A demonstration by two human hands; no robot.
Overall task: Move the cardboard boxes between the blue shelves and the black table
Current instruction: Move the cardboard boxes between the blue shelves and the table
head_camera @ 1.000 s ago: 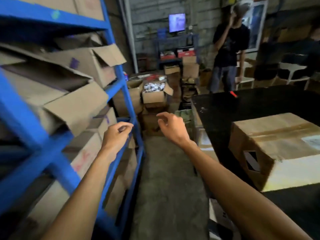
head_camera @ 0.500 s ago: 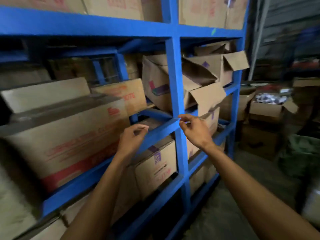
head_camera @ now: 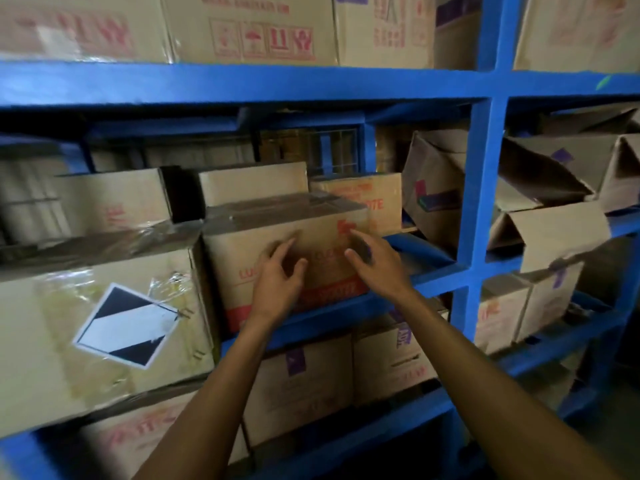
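Cardboard box (head_camera: pixel 287 251) with red lettering sits at the blue shelf's (head_camera: pixel 242 83) front edge | left hand (head_camera: pixel 277 282), right hand (head_camera: pixel 377 261) spread, empty | not yet gripped; carry to table remains

Blue shelves (head_camera: pixel 481 202) are showing a solid bright blue on every beam and post, with a small green mark near the upper right. The brown cardboard box (head_camera: pixel 270 244) on the middle shelf is carrying red lettering, a red logo and a red band along its base, while the larger taped box (head_camera: pixel 86 341) left of it is wearing a diamond label (head_camera: pixel 126 326) striped black, white, black. Upper boxes (head_camera: pixel 252 29) are displaying pink-red handling symbols, and lower boxes (head_camera: pixel 301 386) are bearing purple marks.
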